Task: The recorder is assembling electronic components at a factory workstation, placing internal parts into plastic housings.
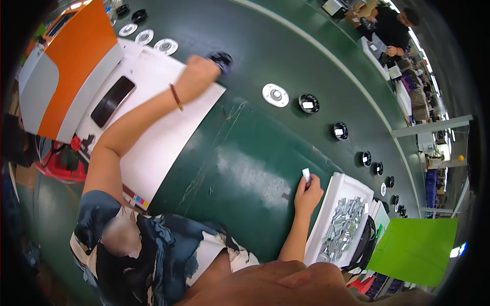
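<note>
Left hand (201,74), bracelet on wrist, is at the left edge of a black round part (222,60) on the dark green belt (245,30), just past the top corner of a white board (171,137); hand and part both blurred, can't tell if it's gripped or only touched. Right hand (309,194) pinches a small pale piece (306,174), which sticks up past the fingers over the green desk (245,178), left of a white tray (352,184). Tray holds a loose heap of silvery pieces (342,227). Along the belt, right of the left hand: a white disc (275,95), then a row of black round cups (309,103), the nearer ones with a pale patch inside. More white discs lie past the board's far edge. On the board: a dark flat slab (113,101), beside an orange and white machine (76,76). Bright green sheet (416,250) right of the tray. Co-worker in a dark top (390,30) at upper right, well apart, hands at a grey item.
</note>
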Demonstrator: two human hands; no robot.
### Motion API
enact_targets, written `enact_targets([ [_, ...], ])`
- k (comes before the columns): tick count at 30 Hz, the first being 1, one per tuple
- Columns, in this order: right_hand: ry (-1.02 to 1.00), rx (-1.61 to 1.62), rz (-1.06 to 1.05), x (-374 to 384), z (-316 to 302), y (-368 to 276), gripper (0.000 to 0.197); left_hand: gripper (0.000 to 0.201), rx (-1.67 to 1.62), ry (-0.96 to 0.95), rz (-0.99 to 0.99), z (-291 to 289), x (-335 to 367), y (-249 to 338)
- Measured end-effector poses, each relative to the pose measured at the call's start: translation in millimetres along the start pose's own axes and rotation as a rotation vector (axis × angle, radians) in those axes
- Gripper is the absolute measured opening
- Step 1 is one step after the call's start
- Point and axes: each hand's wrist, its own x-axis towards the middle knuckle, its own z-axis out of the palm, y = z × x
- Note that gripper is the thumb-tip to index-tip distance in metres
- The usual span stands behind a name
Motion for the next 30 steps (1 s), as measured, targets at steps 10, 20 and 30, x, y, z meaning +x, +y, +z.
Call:
enact_targets([
  [10,-0.006,-0.096,-0.215,3.4,-0.1,9.4,0.020,0.021,-0.634,-0.179,0.087,-56.8,-41.6,189.5],
  [20,0.022,-0.008,-0.097,-1.8,2.1,11.0,0.017,0.058,-0.972,-0.443,-0.108,-68.2,-51.8,132.7],
  [30,-0.151,0.444,-0.009,-3.9,-2.3,-12.6,0.013,0.060,-0.953,-0.562,0.002,-53.8,-50.9,159.7],
])
